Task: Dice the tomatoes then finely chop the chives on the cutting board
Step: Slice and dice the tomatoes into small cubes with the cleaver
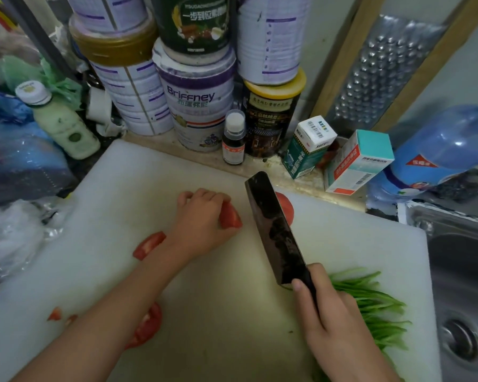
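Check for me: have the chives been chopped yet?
No, the chives lie as long whole stalks beside the right hand, which holds the cleaver over the cutting board.

I stand in a home kitchen, cramped and well used. A white cutting board (155, 186) covers the surface beside a steel sink (458, 260) with its drain, and a metal grater (381, 75) leans against the wall. Stacked food tins (196, 103), a small dark bottle (233, 139), cartons (356, 164) and plastic bags (14, 238) crowd the back and left edges.
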`<state>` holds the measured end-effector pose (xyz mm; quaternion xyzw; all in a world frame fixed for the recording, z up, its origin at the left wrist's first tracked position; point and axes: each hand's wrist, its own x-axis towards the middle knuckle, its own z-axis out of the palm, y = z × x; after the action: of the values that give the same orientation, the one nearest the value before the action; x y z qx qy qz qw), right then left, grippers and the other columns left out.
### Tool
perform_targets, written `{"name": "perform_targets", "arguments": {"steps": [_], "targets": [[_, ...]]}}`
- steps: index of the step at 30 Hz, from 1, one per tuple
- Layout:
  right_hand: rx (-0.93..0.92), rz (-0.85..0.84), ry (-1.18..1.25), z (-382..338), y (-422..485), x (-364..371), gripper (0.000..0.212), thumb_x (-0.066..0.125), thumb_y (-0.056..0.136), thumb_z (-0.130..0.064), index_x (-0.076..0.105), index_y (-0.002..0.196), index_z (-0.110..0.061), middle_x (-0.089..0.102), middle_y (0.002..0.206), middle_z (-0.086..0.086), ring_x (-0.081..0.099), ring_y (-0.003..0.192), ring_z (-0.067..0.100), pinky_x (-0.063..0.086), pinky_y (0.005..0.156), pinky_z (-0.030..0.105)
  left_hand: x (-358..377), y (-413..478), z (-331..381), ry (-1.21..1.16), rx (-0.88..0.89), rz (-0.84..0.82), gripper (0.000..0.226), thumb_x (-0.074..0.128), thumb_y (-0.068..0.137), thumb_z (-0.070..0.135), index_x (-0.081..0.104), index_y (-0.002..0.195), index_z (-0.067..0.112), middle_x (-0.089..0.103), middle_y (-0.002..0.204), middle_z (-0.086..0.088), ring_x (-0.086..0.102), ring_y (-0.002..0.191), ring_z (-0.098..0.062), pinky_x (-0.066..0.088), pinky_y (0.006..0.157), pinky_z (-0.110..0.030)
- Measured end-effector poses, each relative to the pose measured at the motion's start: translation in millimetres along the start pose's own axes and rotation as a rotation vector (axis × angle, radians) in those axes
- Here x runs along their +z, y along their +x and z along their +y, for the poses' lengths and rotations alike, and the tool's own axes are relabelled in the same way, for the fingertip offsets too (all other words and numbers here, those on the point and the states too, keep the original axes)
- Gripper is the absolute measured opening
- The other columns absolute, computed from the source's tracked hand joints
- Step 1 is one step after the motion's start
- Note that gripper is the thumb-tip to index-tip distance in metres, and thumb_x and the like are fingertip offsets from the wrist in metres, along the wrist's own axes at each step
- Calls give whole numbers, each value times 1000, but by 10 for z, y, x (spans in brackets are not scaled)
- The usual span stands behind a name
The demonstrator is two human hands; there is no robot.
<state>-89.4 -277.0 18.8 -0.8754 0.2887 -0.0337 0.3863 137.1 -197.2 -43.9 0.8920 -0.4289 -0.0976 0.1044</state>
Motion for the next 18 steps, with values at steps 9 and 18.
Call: {"name": "perform_targets", "arguments": {"steps": [9,18], "targets": [[-53,7,8,156,42,-233,31,23,80,-56,38,90,-30,48,57,-1,51,62,15,38,57,28,-46,-17,134,-106,-106,31,81,67,86,50,28,154,25,40,152,5,28,142,-15,16,108,-32],[-94,-121,62,121,127,-159,28,29,82,-56,40,88,-31,55,65,4,54,68,9,42,63,25,-248,-880,-609,-217,-328,-12,111,50,55,84,45,146,20,45,148,1,41,135,-22,31,110,-37]]}}
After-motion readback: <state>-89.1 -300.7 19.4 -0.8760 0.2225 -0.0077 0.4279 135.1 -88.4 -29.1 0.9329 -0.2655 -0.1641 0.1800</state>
